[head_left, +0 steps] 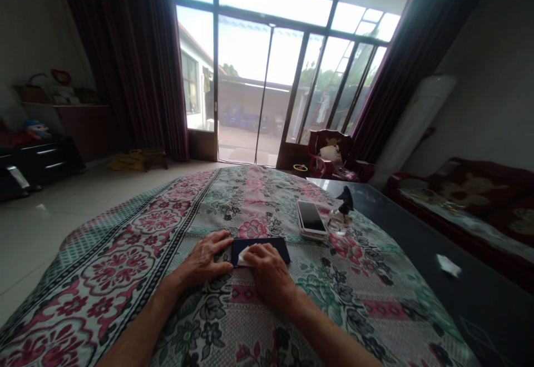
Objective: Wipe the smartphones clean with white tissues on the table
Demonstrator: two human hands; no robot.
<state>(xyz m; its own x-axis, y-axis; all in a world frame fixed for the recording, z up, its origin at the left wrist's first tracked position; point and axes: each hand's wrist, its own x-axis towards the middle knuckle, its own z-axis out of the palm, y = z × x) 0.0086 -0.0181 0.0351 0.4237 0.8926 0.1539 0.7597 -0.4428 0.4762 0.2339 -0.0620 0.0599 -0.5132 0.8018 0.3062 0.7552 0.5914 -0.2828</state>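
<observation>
A dark blue smartphone (280,247) lies flat and crosswise on the patterned tablecloth (179,322). My right hand (267,269) presses a small white tissue (243,257) onto its surface, fingers bunched around the tissue. At the phone's left end rests my left hand (206,257), fingers spread, with the fingertips and thumb touching the edge. To the right, a white-framed phone (312,217) with a dark screen lies on top of something pale, perhaps another phone. Beside it stands a clear spray bottle (341,219) with a black trigger head.
A dark table (421,244) adjoins on the right, with a crumpled white tissue (449,266) on it. Beyond it stands a wooden sofa (471,189). A red wooden chair (331,153) is near the glass doors (254,89). At the left is a black cabinet (39,158).
</observation>
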